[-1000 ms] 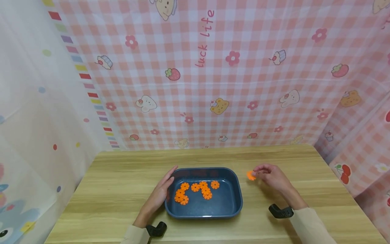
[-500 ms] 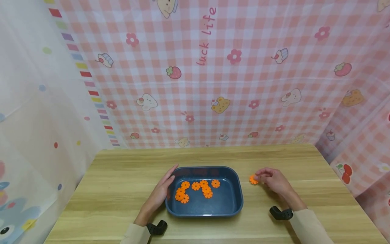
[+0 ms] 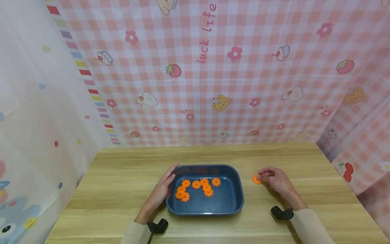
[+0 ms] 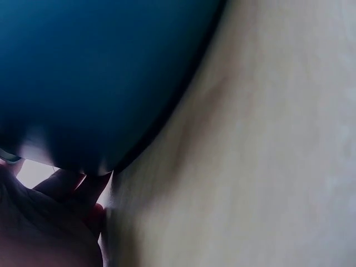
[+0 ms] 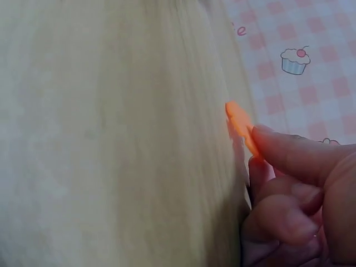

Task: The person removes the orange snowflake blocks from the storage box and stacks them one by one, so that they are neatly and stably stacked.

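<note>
At the tip of the right hand [image 3: 276, 181], a thin, notched, orange plastic disc [image 3: 256, 179] is being pinched only near its edge, any slackening probably risking a slip.

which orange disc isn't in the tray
The disc pinched by the right hand, to the right of the tray; all the other orange discs lie inside it.

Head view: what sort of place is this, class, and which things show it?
Probably a makeshift work corner indoors: a wood-grain table with a pink checked cloth hung behind it and a pale dotted cloth on the left.
</note>
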The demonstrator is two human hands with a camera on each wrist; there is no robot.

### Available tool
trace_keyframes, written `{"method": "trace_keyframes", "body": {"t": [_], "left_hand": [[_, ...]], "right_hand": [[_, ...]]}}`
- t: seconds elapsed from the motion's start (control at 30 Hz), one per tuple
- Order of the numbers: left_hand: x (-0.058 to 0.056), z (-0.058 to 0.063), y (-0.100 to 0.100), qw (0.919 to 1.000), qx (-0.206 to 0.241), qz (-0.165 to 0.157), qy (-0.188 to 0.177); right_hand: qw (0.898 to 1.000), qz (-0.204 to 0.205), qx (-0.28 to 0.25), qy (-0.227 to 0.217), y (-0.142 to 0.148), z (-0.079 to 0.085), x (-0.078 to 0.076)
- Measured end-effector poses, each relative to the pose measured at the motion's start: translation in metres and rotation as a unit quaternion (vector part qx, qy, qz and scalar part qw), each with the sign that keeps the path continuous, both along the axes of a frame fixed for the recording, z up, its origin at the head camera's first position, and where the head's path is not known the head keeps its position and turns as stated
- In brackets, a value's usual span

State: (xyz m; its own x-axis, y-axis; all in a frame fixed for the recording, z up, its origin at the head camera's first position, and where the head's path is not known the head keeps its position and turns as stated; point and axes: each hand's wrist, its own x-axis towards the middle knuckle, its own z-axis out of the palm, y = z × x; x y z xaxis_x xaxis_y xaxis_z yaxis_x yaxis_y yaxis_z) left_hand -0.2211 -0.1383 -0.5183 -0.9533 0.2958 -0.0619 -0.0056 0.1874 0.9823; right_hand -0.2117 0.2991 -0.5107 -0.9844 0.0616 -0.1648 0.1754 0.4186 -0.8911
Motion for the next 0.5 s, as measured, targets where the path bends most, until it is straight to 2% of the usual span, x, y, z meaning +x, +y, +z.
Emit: {"method": "trace_keyframes", "body": {"t": [0.23, 0.5], "left_hand": [[-0.0003, 0.0006, 0.0010, 1.0000, 0.002, -0.004, -0.001], [0.0000, 0.0022, 0.0006, 0.9999, 0.009, -0.007, 0.004]], "right_hand": [[0.999, -0.014, -0.033, -0.016, 0.0009, -0.0004, -0.0002], [0.999, -0.027, -0.037, -0.005, -0.0010, -0.0036, -0.0022]]}}
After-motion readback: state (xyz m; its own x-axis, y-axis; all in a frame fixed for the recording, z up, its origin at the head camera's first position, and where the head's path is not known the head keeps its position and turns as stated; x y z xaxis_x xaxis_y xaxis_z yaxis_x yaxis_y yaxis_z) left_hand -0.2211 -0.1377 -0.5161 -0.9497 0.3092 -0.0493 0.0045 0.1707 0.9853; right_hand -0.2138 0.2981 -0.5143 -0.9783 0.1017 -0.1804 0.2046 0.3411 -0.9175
